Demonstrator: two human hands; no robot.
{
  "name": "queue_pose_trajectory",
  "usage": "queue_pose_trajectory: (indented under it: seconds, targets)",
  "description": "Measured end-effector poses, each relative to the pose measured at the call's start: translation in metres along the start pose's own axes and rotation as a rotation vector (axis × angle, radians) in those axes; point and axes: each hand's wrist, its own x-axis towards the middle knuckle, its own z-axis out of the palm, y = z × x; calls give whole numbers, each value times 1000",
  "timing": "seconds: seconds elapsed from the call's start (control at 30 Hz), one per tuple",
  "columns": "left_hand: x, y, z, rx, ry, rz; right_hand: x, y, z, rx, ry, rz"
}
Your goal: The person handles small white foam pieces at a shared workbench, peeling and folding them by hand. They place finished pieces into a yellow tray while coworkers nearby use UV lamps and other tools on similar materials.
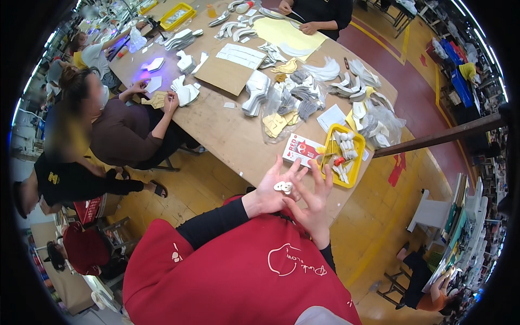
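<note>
Small white rings rest in a worker's upturned left palm at the near edge of a busy workroom table. At left, a co-worker in a brown top sits over the long tan worktable, which is crowded with cut pieces, above a worn yellow floor. A brown board and a pale yellow sheet lie farther along, while a dark metal bar crosses the right side; at lower right, another person sits on a stool. The rings lie loose on the left hand, near the base of its extended fingers, with none pinched between fingertips. The right hand, just to the right, has its fingers spread wide and grips nothing; whether its thumb touches the left hand cannot be told. At least three rings show, overlapping too closely for a sure count. One yellow tray sits at the table's far left; one red-and-white box lies just beyond the hands; and a second yellow tray, holding several white items and one small red one, stands at right.
</note>
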Motion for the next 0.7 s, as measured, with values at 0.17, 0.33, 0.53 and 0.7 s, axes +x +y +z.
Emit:
queue_pose_trajectory:
  seconds: [0.17,0.33,0.53,0.7]
  targets:
    - [-6,-5,19,177,333,44,-9,2,7,22,48,29]
    - [-6,-8,19,85,288,-6,-20,0,9,110,128,84]
    - [1,-19,26,60,338,-103,-25,-3,20,-11,167,212]
    - [7,-22,33,47,335,-127,-35,-5,15,-37,259,150]
